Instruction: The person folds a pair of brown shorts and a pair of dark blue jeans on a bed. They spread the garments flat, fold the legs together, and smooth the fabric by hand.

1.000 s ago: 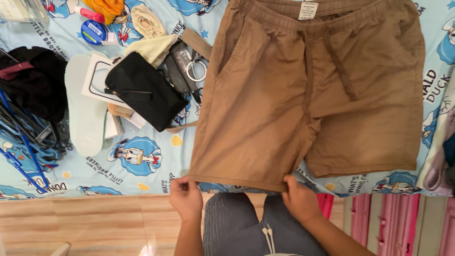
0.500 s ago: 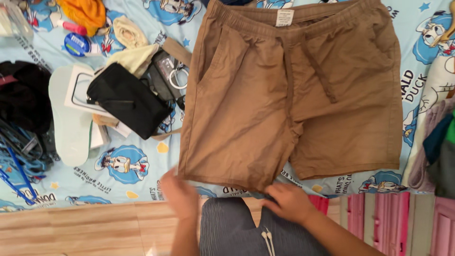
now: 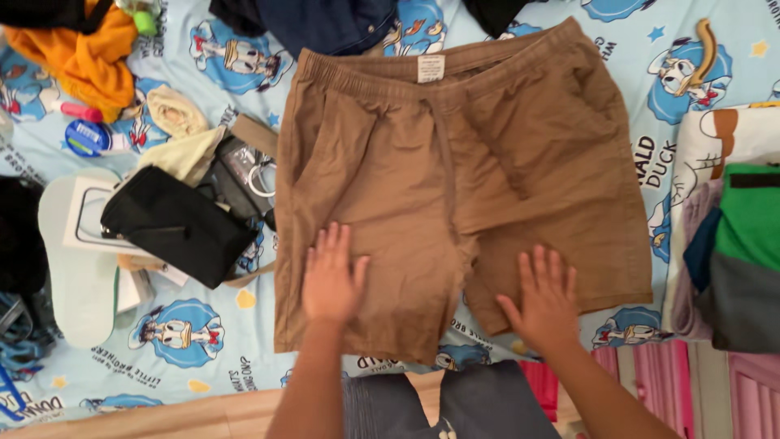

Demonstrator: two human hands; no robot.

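We see our left hand (image 3: 331,276) lying flat, fingers spread and palm down, on the left leg of a pair of brown cotton shorts with an elastic drawstring waistband (image 3: 455,187); its grip is wide and closes on nothing, only pressing the cloth. Our right hand (image 3: 543,299) rests the same way on the right leg of the shorts near the hem, grip wide and flat, clasping nothing. The shorts lie spread out, front up, in the middle of the bed, waistband away from us and the two leg hems toward us at the bed's near edge. Under them is a light blue bedsheet printed with cartoon ducks (image 3: 203,349). Just left of the shorts lies a black rectangular fabric pouch (image 3: 175,223), partly over a pale green flat tray-like item (image 3: 77,284) and beside a small clear-fronted holder with a metal ring (image 3: 248,175). Farther left and up sit a cream crumpled cloth (image 3: 180,138) and an orange bunched garment (image 3: 81,57). Above the waistband lies a dark navy garment (image 3: 333,20). At the right edge a stack of folded clothes, green on grey (image 3: 743,244), rests on the sheet.
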